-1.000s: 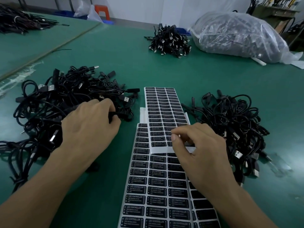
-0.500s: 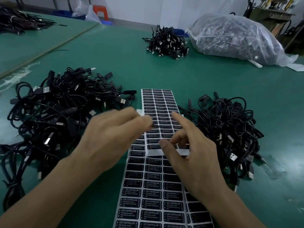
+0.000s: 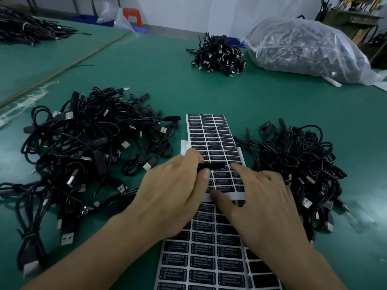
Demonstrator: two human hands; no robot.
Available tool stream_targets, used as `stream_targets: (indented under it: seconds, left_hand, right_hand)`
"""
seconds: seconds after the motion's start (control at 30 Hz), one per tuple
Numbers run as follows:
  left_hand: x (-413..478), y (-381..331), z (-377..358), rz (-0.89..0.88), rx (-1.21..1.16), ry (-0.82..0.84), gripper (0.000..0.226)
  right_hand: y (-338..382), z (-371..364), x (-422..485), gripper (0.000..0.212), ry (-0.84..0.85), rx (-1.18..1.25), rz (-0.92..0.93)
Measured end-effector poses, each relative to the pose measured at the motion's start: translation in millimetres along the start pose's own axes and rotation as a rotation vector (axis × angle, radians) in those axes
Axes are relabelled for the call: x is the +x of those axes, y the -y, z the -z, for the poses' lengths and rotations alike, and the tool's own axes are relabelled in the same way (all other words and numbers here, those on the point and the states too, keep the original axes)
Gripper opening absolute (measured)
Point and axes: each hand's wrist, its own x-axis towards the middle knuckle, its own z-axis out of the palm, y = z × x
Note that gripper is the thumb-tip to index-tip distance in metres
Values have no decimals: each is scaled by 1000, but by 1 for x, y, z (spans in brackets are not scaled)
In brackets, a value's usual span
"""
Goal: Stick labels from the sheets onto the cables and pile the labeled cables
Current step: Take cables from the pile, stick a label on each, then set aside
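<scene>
the left hand (image 3: 173,191) grips a short black cable end (image 3: 212,165) between thumb and curled fingers, holding it level just above the upper label sheet (image 3: 211,132). the rest of that cable is hidden under the hand. the right hand (image 3: 263,206) lies beside it with fingers stretched out and relaxed, the forefinger reaching toward the tip of the held piece and the thumb resting on the sheet's near edge. whether a peeled label sits under those fingers cannot be told.

2 sheets of black labels lie in the middle of the green table (image 3: 261,101), the upper one overlapping the far end of the lower label sheet (image 3: 201,262), whose labels read "led controller". a loose tangle of black usb cables, the left cable pile (image 3: 83,147), spreads just left of the sheets; the right cable pile (image 3: 299,164) sits touching the upper sheet's right side.

farther back rest a small cable bundle (image 3: 217,53) and, beside it, a clear plastic bag (image 3: 303,45) stuffed with more cables. an orange stool (image 3: 132,15) stands beyond the table.
</scene>
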Motion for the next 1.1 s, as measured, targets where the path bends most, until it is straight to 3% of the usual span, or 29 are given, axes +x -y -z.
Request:
stream_targets:
  seconds: [0.27,0.47,0.63,0.73,0.9,1.1]
  left_hand:
    - [0,-2,-3,56,30,23,42]
    - [0,-1,-3,46,97,51,41]
    - [1,0,-3,59,115,64,40]
    - [1,1,-2,66,113,79,40]
    - [2,-1,0,65,180,53,40]
    - [3,1,2,49,133,108,38]
  right_hand:
    - [2,-7,0,62,-61,333,96]
    - [-7,-12,2,75,-26,110,17]
    - [-6,-11,2,59,-56,250,92]
    - [-3,-12,2,66,-63,330,84]
    - [-6,-12,2,76,-12,152,20]
    - [-4,-10,5,67,-60,385,66]
